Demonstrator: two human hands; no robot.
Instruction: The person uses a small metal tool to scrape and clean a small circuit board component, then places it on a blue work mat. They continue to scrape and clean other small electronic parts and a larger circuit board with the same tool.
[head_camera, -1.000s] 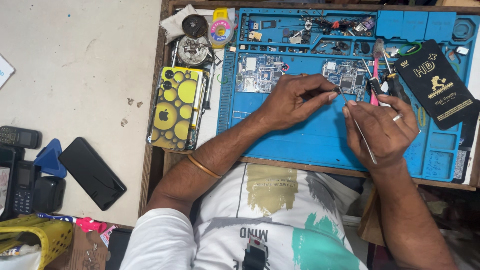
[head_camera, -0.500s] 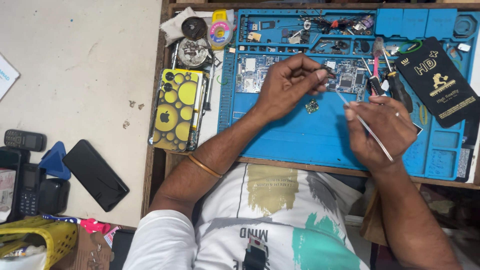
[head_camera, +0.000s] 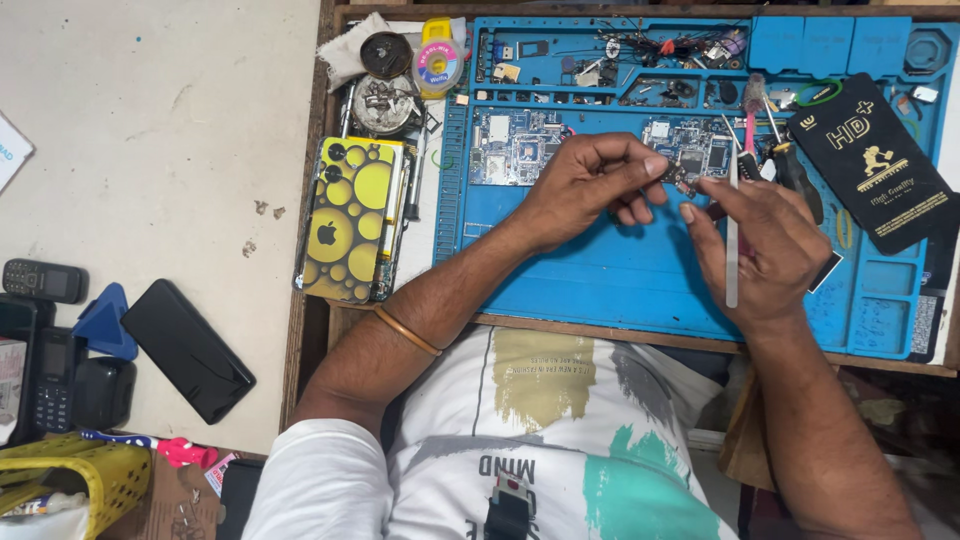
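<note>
Head view looks straight down on our two hands over a blue repair mat (head_camera: 600, 290) with moulded trays along its top edge. Our left hand (head_camera: 590, 185) is curled nearly closed, thumb and forefinger pinching a small dark component (head_camera: 681, 181) just above the mat's open middle. Our right hand (head_camera: 770, 250) sits just beside it, its forefinger reaching toward that same component, while the other fingers close around a slim pair of metal tweezers (head_camera: 732, 240) that runs upright across the palm. Two bare circuit boards lie on the mat beyond our hands, one board (head_camera: 512, 145) above the left wrist and a second board (head_camera: 690, 148) just behind the pinched part. A flat black packet (head_camera: 870, 165) rests tilted at the mat's right. Left of the mat lies a phone in a yellow bubble-pattern case (head_camera: 350, 220), and a black phone (head_camera: 187, 350) lies well apart on the pale table (head_camera: 150, 130).
</note>
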